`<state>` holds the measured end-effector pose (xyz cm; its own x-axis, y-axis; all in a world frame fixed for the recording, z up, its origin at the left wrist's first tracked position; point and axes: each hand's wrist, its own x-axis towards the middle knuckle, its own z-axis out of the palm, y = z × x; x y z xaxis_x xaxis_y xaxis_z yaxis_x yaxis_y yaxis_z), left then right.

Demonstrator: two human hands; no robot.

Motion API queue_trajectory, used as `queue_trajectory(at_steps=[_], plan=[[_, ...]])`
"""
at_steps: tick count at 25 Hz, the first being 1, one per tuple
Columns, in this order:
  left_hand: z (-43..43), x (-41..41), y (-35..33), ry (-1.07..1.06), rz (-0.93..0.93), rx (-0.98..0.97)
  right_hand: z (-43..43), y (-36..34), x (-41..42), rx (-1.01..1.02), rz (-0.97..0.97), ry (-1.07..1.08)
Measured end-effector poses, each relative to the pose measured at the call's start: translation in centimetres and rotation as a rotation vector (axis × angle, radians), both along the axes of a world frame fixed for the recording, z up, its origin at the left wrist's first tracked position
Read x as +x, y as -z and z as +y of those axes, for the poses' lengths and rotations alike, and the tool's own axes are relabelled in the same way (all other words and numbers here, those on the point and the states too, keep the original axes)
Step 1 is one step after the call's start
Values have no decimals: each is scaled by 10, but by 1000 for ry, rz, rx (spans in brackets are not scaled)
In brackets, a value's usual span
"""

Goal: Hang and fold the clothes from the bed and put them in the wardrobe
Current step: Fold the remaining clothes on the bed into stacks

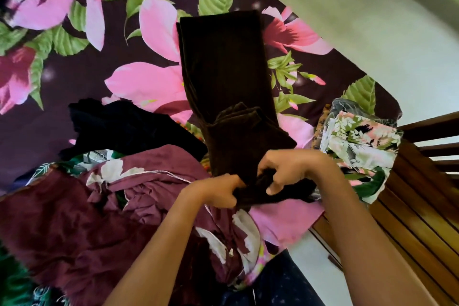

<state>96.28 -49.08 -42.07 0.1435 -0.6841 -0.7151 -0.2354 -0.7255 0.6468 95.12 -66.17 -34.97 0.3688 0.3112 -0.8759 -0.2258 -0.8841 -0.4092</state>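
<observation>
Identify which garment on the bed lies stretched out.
The dark brown garment, its near end gripped by left hand and right hand; the maroon garment, black garment and white floral garment lie heaped.

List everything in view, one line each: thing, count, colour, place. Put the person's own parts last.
bedsheet: one, dark purple with pink flowers and green leaves, covers the bed.
brown garment: one, dark brown, laid lengthwise at the middle of the bed, partly folded.
black garment: one, black, crumpled left of the brown one.
maroon garment: one, maroon with white flowers, heaped at lower left.
floral cloth: one, white, green and pink, at the bed's right edge.
bed frame: one, brown wood, right side.
wall: one, pale green, top right.
left hand: one, grips the brown garment's near end.
right hand: one, grips the same end.
</observation>
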Motion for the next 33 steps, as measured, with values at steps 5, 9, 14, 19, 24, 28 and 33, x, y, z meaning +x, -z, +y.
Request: queue_trajectory(at_steps=[5,9,14,19,24,28,33], plan=[[1,95,22,-439,-281,-105,-21,16,85,-149,-434,152],[-16,135,62,-717,-537,-154,-13,75,117,-259,-862,210],[-26,111,114,-578,-998,-145,-5,163,84,-353,-656,102],[-14,74,150,-555,-766,-90,-11,208,60,-325,-723,159],[4,89,153,-417,-775,-125,-22,217,56,-214,-766,200],[21,68,133,-251,-1003,-287,-38,192,25,22,-936,245],[4,24,136,-122,-820,-26,-32,205,-6,-204,-767,-205]])
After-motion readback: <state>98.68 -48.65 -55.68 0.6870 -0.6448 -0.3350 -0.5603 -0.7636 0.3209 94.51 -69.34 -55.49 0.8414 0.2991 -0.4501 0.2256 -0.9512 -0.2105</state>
